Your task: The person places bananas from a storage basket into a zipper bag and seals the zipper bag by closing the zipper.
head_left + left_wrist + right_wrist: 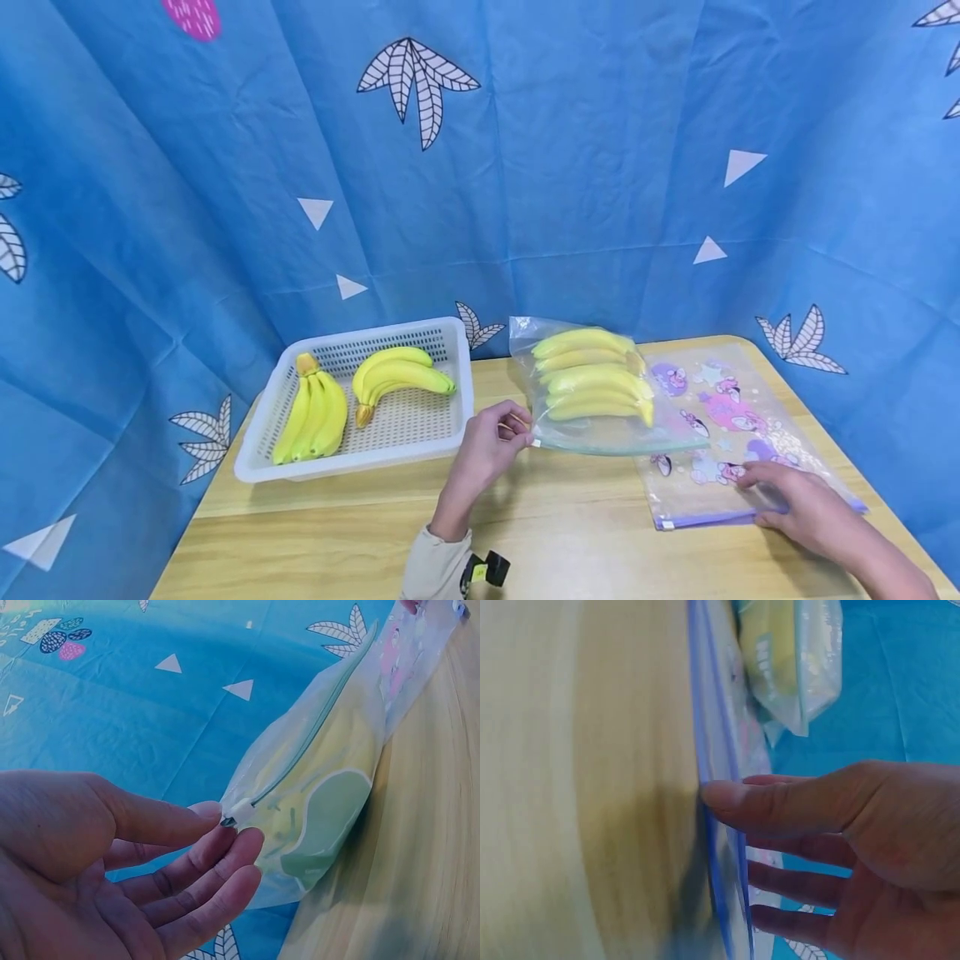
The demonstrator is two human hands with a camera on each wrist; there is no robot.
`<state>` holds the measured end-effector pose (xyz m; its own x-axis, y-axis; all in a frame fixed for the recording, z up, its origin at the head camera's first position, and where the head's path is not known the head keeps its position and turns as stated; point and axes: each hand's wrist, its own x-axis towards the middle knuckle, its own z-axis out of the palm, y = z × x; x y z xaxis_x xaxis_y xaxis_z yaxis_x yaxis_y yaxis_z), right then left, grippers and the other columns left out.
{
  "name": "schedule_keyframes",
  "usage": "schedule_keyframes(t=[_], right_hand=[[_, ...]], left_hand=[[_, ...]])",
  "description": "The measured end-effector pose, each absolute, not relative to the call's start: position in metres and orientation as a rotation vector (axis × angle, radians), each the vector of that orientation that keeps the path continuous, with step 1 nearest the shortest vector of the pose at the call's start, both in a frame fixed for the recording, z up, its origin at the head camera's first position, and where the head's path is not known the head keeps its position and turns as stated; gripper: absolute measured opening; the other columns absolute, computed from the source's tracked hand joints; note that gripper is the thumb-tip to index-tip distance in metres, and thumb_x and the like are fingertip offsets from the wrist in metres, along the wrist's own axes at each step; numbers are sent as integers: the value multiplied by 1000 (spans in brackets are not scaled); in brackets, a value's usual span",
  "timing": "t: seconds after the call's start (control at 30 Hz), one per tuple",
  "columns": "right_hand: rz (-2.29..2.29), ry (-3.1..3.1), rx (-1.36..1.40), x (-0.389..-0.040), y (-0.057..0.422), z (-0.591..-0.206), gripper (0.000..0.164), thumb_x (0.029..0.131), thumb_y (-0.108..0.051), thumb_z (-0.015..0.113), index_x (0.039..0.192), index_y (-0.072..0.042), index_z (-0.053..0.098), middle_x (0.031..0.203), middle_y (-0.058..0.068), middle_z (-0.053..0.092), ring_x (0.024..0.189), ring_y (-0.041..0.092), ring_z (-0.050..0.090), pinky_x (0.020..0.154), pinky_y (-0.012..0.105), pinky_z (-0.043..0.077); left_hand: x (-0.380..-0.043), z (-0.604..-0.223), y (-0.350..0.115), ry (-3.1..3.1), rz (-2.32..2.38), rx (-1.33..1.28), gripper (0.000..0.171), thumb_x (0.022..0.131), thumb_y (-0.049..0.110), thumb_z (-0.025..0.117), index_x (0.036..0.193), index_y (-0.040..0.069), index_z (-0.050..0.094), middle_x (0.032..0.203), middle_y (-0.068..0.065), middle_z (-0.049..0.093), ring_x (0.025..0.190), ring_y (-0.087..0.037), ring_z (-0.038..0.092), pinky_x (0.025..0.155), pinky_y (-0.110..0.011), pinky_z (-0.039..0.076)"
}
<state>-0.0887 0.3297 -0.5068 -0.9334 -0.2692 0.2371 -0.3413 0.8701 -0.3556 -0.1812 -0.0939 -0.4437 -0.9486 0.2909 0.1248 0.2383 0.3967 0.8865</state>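
My left hand [491, 446] pinches the small white zipper slider [238, 813] at the near left corner of a clear zip bag [577, 435]. Several yellow bananas [596, 379] fill that bag, and a green printed patch shows on its side in the left wrist view. To the right lies a flat, see-through zip bag [678, 492] with pink and purple cartoon prints and a purple zip edge. My right hand [813, 508] is at this edge, thumb touching the purple strip and the other fingers extended over the bag. The banana bag overlaps the flat bag's left side.
A white perforated basket [352, 457] stands at the left of the wooden table [330, 533]. It holds two bunches of bananas, one upright bunch [311, 417] and one lying sideways [401, 375]. A blue patterned cloth [570, 183] hangs behind and around the table.
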Motion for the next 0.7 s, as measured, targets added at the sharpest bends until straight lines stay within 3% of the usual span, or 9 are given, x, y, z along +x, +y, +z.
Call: schedule_keyframes(t=[0.1,0.2,0.3,0.37,0.47,0.53,0.57,0.6,0.7], right_hand=[[528,-2818,473,-89,330,-508,37,60,-3,93,77,-26,69,102,13,75,97,45,69,81,62,55],[474,-2765,473,-88,333,-507,38,62,2,91,74,-26,69,88,1,75,86,24,73,72,45,60],[446,-2685,458,-84,337,-503,37,60,7,90,76,-21,71,78,-9,70,75,2,66,64,21,56],[437,-2637,428,-80,340,-497,38,60,8,89,77,-21,72,76,-11,68,73,-4,62,62,13,50],[386,-2544,380,-75,344,-483,32,67,5,87,79,-21,73,75,-7,70,67,3,64,58,17,48],[337,-2476,337,-71,346,-473,12,85,-14,82,81,-20,73,76,-2,72,65,14,67,56,27,48],[324,-2433,327,-70,347,-467,15,95,-25,75,82,-18,74,76,2,73,64,18,67,55,30,48],[316,-2387,315,-70,348,-462,29,100,-37,67,83,-15,75,76,6,74,66,14,67,56,31,47],[375,-2275,307,-69,351,-446,69,104,-61,38,84,-5,73,76,15,72,82,-12,61,63,15,47]], left_hand=[[-180,-444,-95,2582,1631,488,15,87,-5,76,99,2,71,85,-5,68,75,-14,65,68,-23,57],[-179,-443,-95,2600,1624,502,14,87,-6,75,98,2,70,85,-4,67,78,-15,65,71,-23,57],[-177,-441,-93,2641,1612,534,14,86,-7,75,96,1,70,86,-4,67,83,-18,65,73,-22,57],[-177,-439,-92,2665,1612,554,14,86,-7,75,95,1,69,88,-5,67,87,-21,66,73,-22,58],[-176,-435,-89,2671,1644,579,13,88,-7,74,97,1,69,91,-7,69,91,-24,68,74,-21,58],[-175,-431,-88,2673,1668,596,12,90,-5,72,100,0,69,94,-8,70,92,-24,69,76,-22,59],[-174,-430,-88,2671,1683,600,11,91,-4,71,101,0,70,95,-8,71,92,-24,69,76,-23,59],[-174,-429,-87,2669,1699,600,11,92,-4,70,103,0,71,96,-7,71,92,-23,69,77,-23,59],[-173,-426,-88,2678,1728,590,10,95,-1,69,103,3,73,97,-5,72,92,-21,69,78,-24,59]])
